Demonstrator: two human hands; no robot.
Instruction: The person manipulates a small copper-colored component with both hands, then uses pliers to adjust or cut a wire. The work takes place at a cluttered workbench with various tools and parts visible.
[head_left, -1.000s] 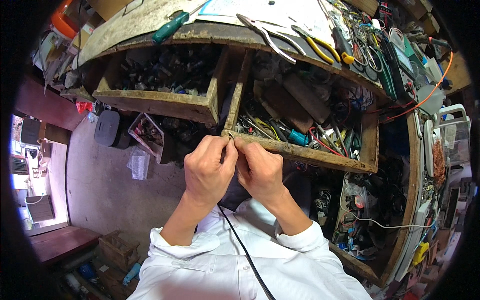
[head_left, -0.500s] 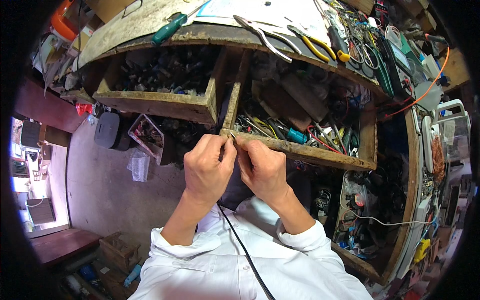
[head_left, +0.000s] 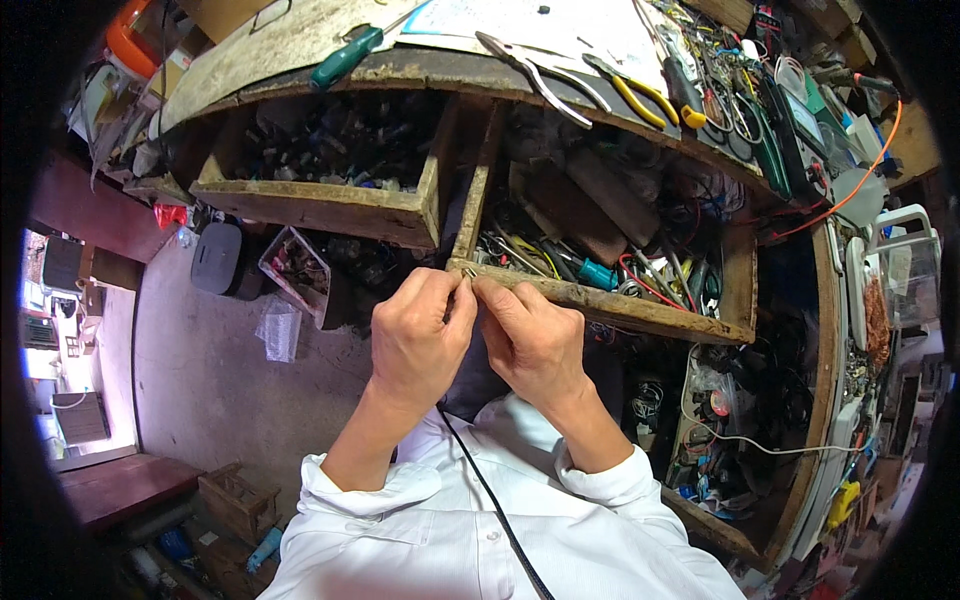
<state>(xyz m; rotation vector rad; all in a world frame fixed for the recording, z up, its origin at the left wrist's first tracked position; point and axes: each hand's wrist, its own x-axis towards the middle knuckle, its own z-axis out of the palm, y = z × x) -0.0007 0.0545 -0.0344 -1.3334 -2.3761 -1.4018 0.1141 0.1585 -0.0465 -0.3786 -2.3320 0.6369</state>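
Observation:
My left hand [head_left: 420, 325] and my right hand [head_left: 537, 340] come together at the left front corner of an open wooden drawer [head_left: 620, 302]. Between the fingertips of both hands sits a tiny metallic piece [head_left: 469, 272], too small to name. The left thumb and forefinger are pinched at it. My right fingers are curled, with thumb and forefinger at the piece's other side. Just beyond my hands, the drawer holds pliers, a teal cylinder [head_left: 598, 275], a red wire [head_left: 650, 283] and dark blocks [head_left: 612, 195].
On the bench above lie a green screwdriver [head_left: 346, 58], pliers [head_left: 540, 77] and yellow-handled cutters [head_left: 637, 92]. A second drawer [head_left: 310, 212] of dark small parts stands open at left. Below it are a bin [head_left: 297, 277] and a dark box [head_left: 216, 258]. A cluttered shelf runs along the right.
My right hand has shifted slightly right and its fingers have re-curled. The tiny metallic piece shows a little more between the fingertips. The view has moved slightly.

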